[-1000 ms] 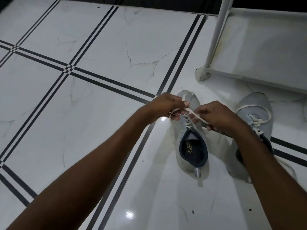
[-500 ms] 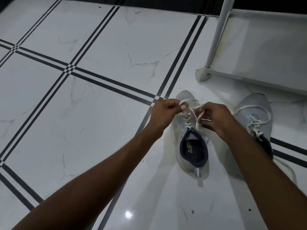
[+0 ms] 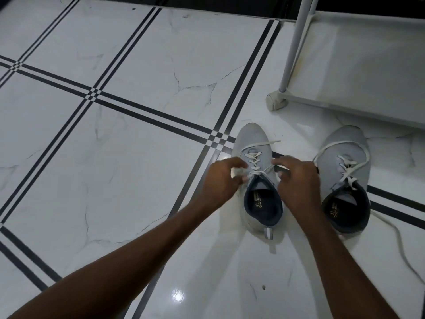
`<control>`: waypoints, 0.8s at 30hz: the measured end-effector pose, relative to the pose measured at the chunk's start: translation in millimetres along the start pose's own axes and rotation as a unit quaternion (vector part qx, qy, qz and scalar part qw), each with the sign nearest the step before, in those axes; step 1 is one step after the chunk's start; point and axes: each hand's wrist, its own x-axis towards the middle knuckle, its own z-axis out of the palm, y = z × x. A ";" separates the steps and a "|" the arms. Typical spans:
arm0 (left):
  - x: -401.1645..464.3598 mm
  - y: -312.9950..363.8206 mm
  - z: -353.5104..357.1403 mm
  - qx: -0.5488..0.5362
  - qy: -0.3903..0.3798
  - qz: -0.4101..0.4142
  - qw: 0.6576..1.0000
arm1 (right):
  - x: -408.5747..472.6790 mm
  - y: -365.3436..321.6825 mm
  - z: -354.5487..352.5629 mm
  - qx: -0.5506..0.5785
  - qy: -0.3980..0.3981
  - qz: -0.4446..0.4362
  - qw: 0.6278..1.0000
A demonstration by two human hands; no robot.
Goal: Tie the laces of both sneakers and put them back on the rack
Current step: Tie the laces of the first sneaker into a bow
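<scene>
Item one: pale grey fabric sneaker with white laces, lower centre of the frame, on the white marble-patterned tiled floor. Our left hand and right hand flank it, fingers curled at its laces; whether they pinch them we cannot tell. Item two: matching grey sneaker with loose white lace, right of frame, below the white tubular shoe rack.

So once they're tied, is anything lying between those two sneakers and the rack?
Nothing visible does. Both the left sneaker and the right sneaker point toward the rack, with only bare floor tile between. The right one's loose lace trails behind it, away from the rack.
</scene>
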 end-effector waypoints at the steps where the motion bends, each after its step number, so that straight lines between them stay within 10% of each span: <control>1: -0.7 4.4 4.9 -0.006 -0.015 0.007 1.000 | -3.2 -3.4 4.7 0.010 -0.039 -0.008 0.999; 18: 13.0 5.9 5.5 -0.013 -0.050 0.006 0.999 | 5.9 2.3 -5.1 0.036 -0.142 0.001 0.989; 24: 12.1 3.0 -7.2 0.101 -0.060 0.070 0.991 | 7.3 13.7 -0.9 0.025 -0.055 0.008 0.998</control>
